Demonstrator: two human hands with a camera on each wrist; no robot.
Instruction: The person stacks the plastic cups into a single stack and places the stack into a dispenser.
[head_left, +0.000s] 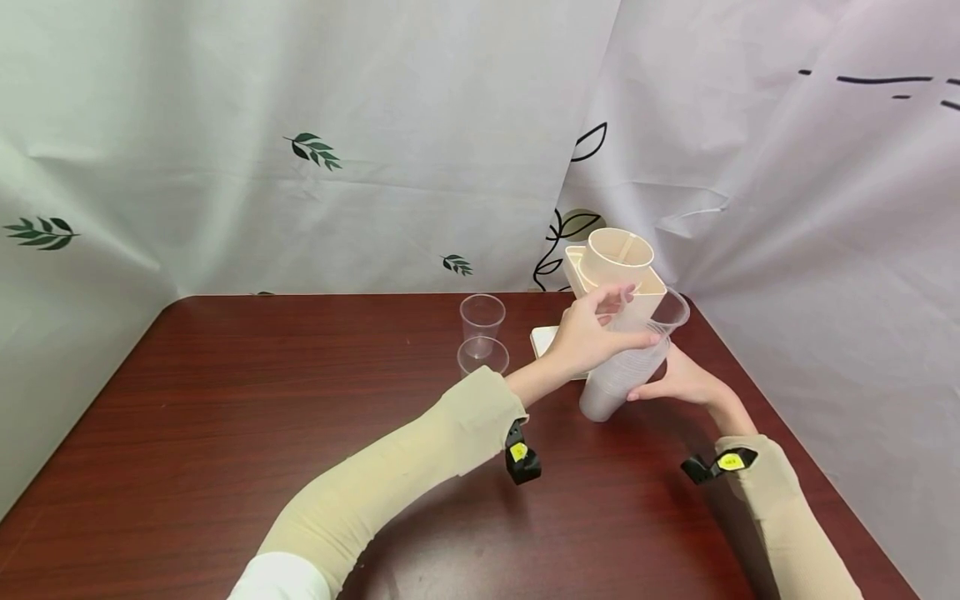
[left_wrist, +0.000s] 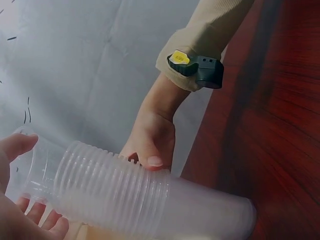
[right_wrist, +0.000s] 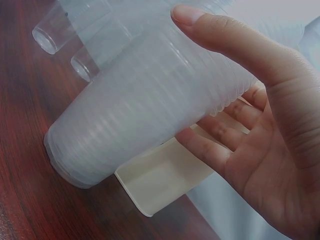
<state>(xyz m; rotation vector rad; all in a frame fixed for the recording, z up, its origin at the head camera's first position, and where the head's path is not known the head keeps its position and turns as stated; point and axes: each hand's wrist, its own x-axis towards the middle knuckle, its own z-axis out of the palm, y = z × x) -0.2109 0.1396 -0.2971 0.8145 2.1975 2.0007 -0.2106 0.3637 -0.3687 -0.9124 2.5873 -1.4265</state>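
A tilted stack of clear plastic cups (head_left: 609, 385) is held between both hands over the right side of the table. My right hand (head_left: 684, 379) grips the stack's side, with the thumb in front and the fingers behind, as the right wrist view shows. At the mouth end, my left hand (head_left: 587, 335) has thumb and fingers around the endmost cup (left_wrist: 44, 172). That cup's wall stands farther out than the tightly packed rims (left_wrist: 107, 187) beside it. Behind the hands rises a cream holder (head_left: 643, 307) with a round open tube on top, partly hidden by the left hand.
Two clear cups stand upright left of the hands, a back one (head_left: 482, 323) and a front one (head_left: 480, 360) partly covered by the left sleeve. The holder's pale base (head_left: 542, 340) sits on the dark red table (head_left: 300, 375). White patterned curtains (head_left: 420, 150) hang behind and at the right.
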